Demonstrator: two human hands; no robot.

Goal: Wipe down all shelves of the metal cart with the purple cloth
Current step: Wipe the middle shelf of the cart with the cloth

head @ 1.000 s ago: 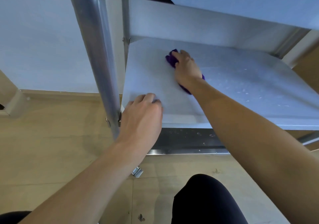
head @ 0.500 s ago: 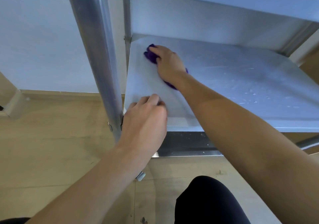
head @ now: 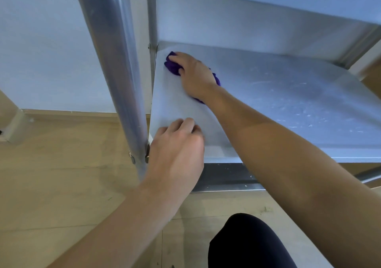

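Leftward and toward the back corner went the right hand's fingers (head: 182,57) over the last second, carrying the bunched purple cloth (head: 172,67) with them. Those fingers were curled over the wad and pressed it down on the flat grey metal shelf (head: 288,94), close to the shelf's far left corner. Most of the purple cloth was hidden under the right hand (head: 195,76); only a lump ahead of the fingertips and slivers beside the wrist showed. Its long axis ran diagonally from the far left corner back toward the near right, in line with the forearm.

Nearer, the left hand's fingers (head: 185,123) were bent, with their tips on the shelf top by its front left corner. The thumb was out of sight behind the left hand (head: 177,154), so I cannot tell whether it gripped the edge.

Just left stood a round silver metal post (head: 115,61), cut off at the top. Droplets dotted the shelf's right side. A black-clad knee (head: 247,245) was cropped at the bottom edge, over the pale wooden floor (head: 61,175).
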